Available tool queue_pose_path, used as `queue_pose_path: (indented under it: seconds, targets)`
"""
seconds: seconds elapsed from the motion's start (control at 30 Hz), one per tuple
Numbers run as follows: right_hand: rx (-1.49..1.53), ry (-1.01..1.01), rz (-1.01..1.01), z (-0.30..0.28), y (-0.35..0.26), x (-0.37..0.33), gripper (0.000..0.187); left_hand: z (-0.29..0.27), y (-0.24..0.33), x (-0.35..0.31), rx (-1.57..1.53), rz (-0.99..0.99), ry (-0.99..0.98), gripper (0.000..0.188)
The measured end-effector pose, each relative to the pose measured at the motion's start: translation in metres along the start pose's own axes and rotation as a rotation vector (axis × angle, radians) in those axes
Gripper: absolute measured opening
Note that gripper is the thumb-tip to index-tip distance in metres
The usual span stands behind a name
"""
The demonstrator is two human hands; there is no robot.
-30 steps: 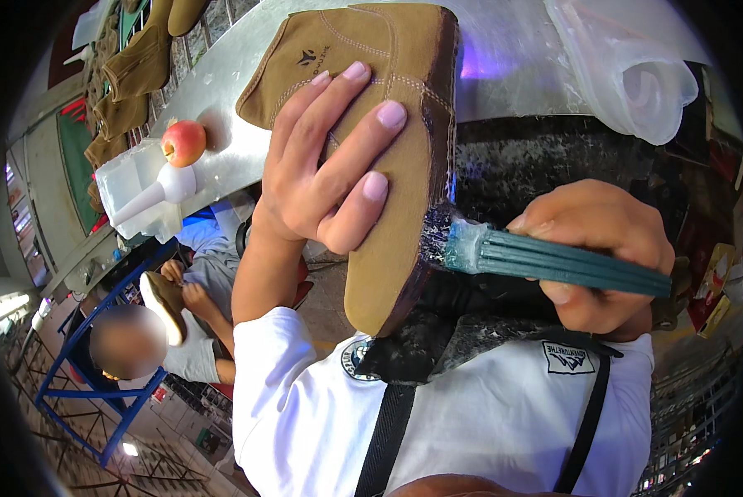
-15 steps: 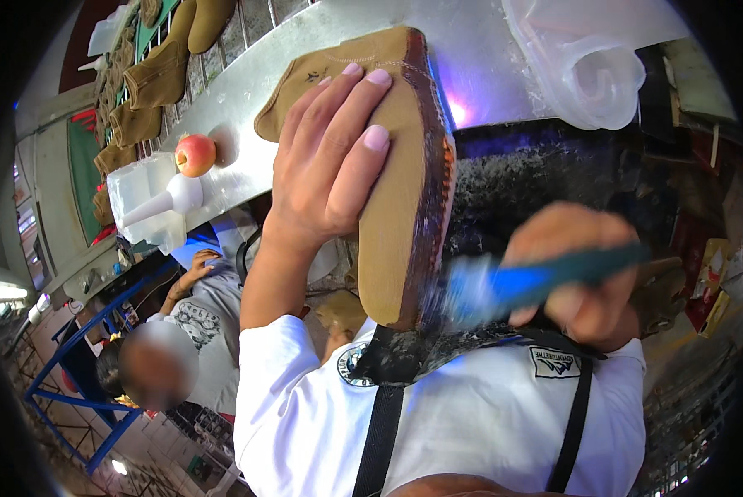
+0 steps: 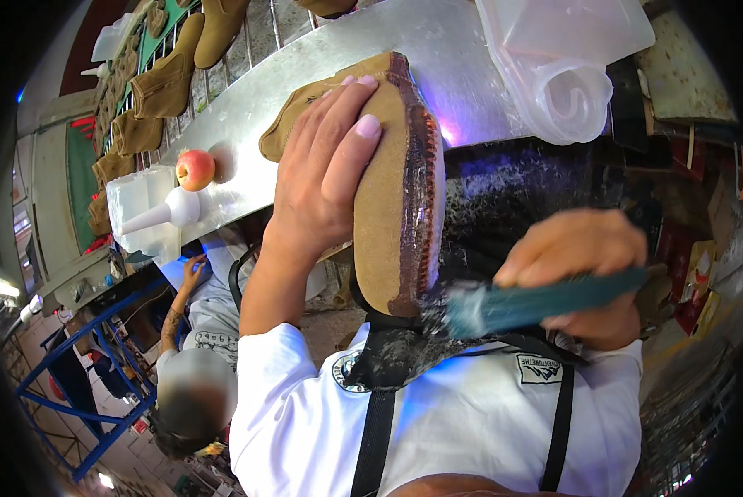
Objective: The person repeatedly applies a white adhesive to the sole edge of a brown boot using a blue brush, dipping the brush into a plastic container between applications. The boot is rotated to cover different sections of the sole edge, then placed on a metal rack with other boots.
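My left hand is closed round a tan suede boot, its fingers lying across the upper. The boot points its toe towards me. A dark, wet-looking band with orange stitching runs along its sole edge, on the right side. In my right hand, blurred by motion, is a brush with a flat teal handle. Its whitish tip is close to the boot's toe end; I cannot tell if they touch. A dark apron with whitish smears hangs below the toe.
Beyond the boot lies a metal tabletop with an apple. Beside it is a translucent container with a white nozzle-shaped piece. A clear plastic tub stands far right. Several tan boots fill a rack. Another person is at the left.
The boot has turned so more of its stitched sole edge shows. The brush has tilted and moved slightly lower. The other person has shifted lower in the view.
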State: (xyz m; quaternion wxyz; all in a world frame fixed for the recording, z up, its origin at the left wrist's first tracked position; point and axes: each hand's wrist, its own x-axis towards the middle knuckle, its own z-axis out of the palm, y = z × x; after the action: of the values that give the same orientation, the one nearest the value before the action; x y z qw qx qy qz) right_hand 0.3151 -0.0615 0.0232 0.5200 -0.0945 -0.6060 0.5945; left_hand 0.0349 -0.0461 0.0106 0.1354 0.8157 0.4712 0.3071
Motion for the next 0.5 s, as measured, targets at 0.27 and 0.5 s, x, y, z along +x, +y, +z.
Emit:
queue_pose_path:
  seconds: [0.27, 0.5]
  targets:
    - [-0.138, 0.221, 0.352, -0.019, -0.015, 0.036, 0.037, 0.0, -0.007, 0.012, 0.147, 0.365, 0.089, 0.042]
    - [-0.469, -0.086, 0.041, -0.023, -0.026, 0.032, 0.029, -0.005, -0.003, 0.013, 0.196, 0.324, 0.019, 0.048]
